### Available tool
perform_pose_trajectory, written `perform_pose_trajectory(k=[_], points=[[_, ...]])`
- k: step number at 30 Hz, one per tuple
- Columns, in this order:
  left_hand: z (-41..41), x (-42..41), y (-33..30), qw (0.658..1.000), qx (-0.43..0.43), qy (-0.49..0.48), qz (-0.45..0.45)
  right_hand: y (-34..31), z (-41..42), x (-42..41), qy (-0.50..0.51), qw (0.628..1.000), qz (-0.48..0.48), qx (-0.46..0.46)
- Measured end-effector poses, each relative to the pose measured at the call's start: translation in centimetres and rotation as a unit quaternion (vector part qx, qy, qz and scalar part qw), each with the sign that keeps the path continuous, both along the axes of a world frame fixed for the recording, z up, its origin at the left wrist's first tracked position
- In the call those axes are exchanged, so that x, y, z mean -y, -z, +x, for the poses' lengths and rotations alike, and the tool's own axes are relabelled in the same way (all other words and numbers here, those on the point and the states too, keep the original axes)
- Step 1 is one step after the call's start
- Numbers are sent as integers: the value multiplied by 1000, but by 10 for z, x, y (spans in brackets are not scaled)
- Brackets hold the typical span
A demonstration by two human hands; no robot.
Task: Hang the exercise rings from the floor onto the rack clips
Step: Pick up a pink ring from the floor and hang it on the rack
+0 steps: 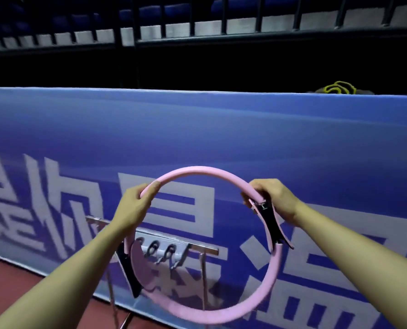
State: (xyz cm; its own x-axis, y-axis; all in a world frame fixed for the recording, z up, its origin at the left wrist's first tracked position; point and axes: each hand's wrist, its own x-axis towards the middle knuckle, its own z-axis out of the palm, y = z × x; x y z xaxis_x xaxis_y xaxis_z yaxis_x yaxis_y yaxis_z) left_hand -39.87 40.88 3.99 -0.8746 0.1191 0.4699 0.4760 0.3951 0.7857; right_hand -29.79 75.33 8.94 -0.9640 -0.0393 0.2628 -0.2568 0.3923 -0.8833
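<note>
I hold a pink exercise ring [197, 169] upright in front of me with both hands. My left hand [132, 205] grips its upper left rim. My right hand [276, 198] grips the upper right rim just above a black pad [272, 224]. A second black pad [129, 271] sits on the ring's left side, below my left hand. Behind and below the ring stands a metal rack [204, 250] with a few metal clips [161, 252] on its bar, seen through the ring's opening. The ring is apart from the clips.
A long blue barrier [221, 129] with white characters runs behind the rack. Red floor [12, 274] shows at lower left. Dark railings and seating rise beyond. A yellow-and-black item [338, 87] peeks over the barrier's top at right.
</note>
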Motion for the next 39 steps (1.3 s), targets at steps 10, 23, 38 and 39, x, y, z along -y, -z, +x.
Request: perform_pose_trajectory(k=[10, 23, 38, 39], points=[[-8, 252, 6, 996, -8, -67, -65, -6, -47, 264, 22, 941, 338, -11], [-69, 351, 11, 988, 25, -39, -149, -5, -142, 436, -49, 921, 386, -12], [-211, 404, 13, 991, 55, -3, -122, 30, -280, 476, -12, 961, 276, 25], [-220, 407, 15, 991, 54, 0, -124, 34, -285, 479, -1, 963, 269, 24]])
